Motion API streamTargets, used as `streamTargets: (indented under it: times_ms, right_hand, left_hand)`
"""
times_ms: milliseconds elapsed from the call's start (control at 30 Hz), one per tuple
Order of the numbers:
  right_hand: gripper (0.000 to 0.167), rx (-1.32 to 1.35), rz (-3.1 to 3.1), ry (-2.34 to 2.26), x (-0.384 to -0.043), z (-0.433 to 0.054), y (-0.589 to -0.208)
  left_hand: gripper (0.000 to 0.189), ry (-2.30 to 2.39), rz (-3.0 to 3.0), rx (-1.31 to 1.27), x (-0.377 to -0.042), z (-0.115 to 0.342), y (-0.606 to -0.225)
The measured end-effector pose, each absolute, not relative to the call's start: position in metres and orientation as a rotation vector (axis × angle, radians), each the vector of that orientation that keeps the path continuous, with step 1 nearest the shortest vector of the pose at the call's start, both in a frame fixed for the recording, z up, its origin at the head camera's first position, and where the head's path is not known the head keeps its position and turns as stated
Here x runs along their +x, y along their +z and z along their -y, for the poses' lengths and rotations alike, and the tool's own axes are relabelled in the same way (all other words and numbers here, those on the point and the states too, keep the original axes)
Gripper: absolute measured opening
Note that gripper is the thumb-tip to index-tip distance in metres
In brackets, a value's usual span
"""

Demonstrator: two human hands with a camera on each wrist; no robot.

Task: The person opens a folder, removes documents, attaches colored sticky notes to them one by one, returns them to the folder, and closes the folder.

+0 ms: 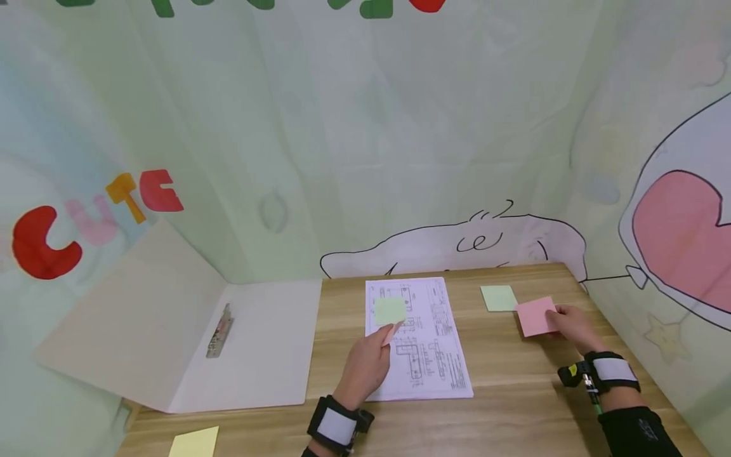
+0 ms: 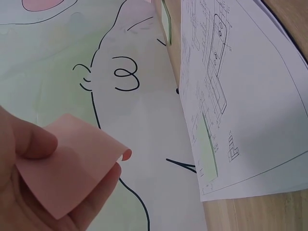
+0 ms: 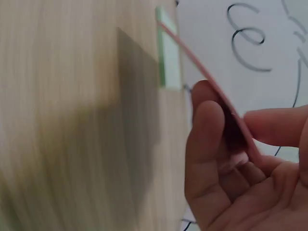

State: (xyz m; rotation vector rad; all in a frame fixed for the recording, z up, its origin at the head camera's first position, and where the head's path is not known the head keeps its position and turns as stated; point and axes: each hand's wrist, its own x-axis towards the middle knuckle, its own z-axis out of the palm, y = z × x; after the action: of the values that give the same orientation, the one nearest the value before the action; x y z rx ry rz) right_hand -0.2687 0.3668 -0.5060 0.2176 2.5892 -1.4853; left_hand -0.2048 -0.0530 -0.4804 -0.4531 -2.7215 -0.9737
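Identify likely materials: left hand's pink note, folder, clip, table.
Pink note: matte paper, thin, with a curled corner. Folder: probably matte cardboard; its raised cover looks stiff. Clip: likely metal, from its grey sheen. Table: low-sheen wood or wood-look laminate; grain shows, either fits.

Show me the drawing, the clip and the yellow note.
Drawing (image 1: 424, 343): head view, middle of its sheet.
Clip (image 1: 219, 332): head view, middle of its body.
Yellow note (image 1: 195, 443): head view, middle of visible part.
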Motion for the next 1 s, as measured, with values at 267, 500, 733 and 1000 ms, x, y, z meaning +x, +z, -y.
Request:
streamTargets:
  times_ms: [267,500,733,1000]
  right_hand:
    - [0.035,0.245,-2.637,-1.462,-0.291,-0.387,-0.51]
    - [0.037,0.334,-2.967,-1.047,-0.31,-0.389,-0.516]
    - [0.033,0.461,-3.096,-0.785,-0.319,-0.385,-0.52]
    - [0.026,0.46,-3.145,-0.623,-0.324,-0.38,-0.518]
  left_hand:
    - [0.035,-1.005,2.791,-0.429,-0.204,0.055,-0.481]
    - [0.035,-0.974,2.794,-0.441,-0.203,0.057,-0.484]
    - [0.034,-0.978,2.811,-0.444,-0.202,0.055,-0.486]
    - [0.035,-0.896,2.791,-0.505,-0.199,0.054,-0.485]
